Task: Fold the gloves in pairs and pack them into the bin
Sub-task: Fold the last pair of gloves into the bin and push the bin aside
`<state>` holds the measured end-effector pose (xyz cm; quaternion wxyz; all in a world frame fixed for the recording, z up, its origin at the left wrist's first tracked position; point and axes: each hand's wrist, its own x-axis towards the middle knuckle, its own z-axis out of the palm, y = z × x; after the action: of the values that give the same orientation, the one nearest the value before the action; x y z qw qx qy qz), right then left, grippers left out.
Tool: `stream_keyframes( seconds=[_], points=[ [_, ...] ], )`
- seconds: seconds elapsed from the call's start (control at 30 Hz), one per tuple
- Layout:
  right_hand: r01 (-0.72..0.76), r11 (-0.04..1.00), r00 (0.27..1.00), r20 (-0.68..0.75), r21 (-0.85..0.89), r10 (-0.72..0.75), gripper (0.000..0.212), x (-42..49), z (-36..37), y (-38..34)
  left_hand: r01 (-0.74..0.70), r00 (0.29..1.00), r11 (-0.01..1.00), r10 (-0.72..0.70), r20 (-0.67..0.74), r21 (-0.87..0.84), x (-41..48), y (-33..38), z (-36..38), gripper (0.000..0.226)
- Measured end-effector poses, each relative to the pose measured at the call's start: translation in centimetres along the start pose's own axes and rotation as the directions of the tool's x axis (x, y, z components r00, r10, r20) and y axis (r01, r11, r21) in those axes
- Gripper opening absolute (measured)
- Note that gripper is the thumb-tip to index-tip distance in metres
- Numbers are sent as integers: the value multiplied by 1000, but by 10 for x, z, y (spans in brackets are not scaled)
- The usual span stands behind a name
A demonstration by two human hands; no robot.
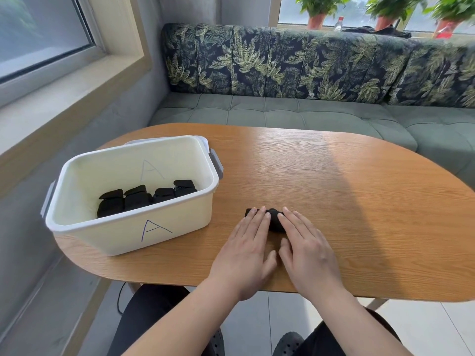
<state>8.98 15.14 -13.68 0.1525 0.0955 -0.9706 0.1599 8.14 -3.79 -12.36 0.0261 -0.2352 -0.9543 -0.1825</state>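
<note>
Wooden bench [347,201] fills the foreground. On it the left hand [246,245] and right hand [308,245] lie flat side by side, fingers straight, pressing a black folded glove bundle [276,222] under their fingertips. Further left, a white bin [102,240] penned "A" holds folded black pairs [136,200]. Beyond the bench stands a leaf-print sofa [282,65].

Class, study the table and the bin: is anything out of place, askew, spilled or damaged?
Nothing looks spilled or damaged. The white bin sits skewed near the table's left edge. Folded glove bundles lie in a row inside it; one more bundle lies under the flat left hand and right hand.
</note>
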Motion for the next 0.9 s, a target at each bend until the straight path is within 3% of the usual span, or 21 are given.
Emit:
stream_keyframes(
  seconds=[0.27, 0.47, 0.67, 0.9],
  points=[
    [-53, 993, 998, 43, 108, 49, 54, 2, -3, 4, 135, 976, 950, -177, -129, -281, -2, -5, -6, 69],
    [-114, 979, 989, -80, 168, 128, 35, -1, -10, -1, 147, 958, 918, -225, -178, -368, -2, -8, -10, 59],
    [-99, 967, 978, -157, 234, 138, 12, -5, -16, -2, 179, 946, 916, -261, -193, -359, -3, -7, -10, 49],
    [-154, 956, 986, -19, 248, 164, 33, 3, -14, 4, 237, 940, 941, -285, -186, -242, 0, -4, -12, 40]
  ],
)
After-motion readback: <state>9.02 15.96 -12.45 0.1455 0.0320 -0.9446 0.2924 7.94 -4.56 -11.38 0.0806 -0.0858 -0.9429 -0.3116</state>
